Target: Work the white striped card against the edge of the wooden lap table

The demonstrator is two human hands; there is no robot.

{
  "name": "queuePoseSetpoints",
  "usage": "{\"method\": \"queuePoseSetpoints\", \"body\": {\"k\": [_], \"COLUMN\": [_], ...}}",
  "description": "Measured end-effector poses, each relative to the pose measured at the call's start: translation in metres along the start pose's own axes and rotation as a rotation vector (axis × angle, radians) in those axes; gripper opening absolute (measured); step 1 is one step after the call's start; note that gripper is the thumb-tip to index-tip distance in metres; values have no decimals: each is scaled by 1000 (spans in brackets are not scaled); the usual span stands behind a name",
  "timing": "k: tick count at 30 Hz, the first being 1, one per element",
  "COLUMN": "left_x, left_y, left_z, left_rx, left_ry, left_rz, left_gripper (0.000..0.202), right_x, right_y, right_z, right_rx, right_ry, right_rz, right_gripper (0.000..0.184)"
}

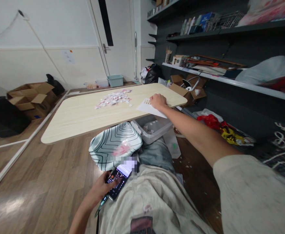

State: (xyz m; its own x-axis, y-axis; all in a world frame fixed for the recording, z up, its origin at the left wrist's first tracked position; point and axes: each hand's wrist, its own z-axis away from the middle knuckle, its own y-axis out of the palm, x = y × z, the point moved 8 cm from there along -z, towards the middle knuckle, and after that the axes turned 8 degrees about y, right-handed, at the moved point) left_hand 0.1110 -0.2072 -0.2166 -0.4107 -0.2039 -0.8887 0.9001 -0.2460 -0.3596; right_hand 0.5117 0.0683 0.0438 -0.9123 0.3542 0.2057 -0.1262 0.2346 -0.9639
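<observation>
My left hand (pixel 103 186) is closed on a smartphone (pixel 120 178) at my lap; its screen is lit and my thumb lies over it. My right hand (pixel 158 101) is curled over a white sheet (pixel 152 110) with a row of small tan rectangles, at the near edge of the pale table (pixel 81 120). My fingertips there are partly hidden. To the left on the tabletop lies a loose pile of small white and pink paper pieces (pixel 115 98). Below the sheet, a clear plastic bin (pixel 154 131) holds a few scraps.
A patterned white-and-green cushion (pixel 115 143) with a pink wrapper on it rests by my legs. Dark shelves (pixel 206 34) line the right side. Cardboard boxes (pixel 32 97) stand at left, another open box (pixel 188 89) behind the table. A blue-grey basket (pixel 115 80) sits near the door.
</observation>
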Motion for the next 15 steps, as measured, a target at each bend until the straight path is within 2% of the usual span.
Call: {"method": "queuePoseSetpoints", "body": {"k": [9, 15], "left_x": [-5, -21], "left_y": [3, 4], "left_z": [-5, -6], "left_rx": [15, 3], "left_ry": [4, 48], "left_rz": [41, 50], "left_gripper": [80, 97], "right_x": [0, -1], "right_y": [0, 1], "right_z": [-1, -1], "right_rx": [3, -1], "right_ry": [-1, -1], "right_rz": [0, 5], "right_gripper": [58, 58]}}
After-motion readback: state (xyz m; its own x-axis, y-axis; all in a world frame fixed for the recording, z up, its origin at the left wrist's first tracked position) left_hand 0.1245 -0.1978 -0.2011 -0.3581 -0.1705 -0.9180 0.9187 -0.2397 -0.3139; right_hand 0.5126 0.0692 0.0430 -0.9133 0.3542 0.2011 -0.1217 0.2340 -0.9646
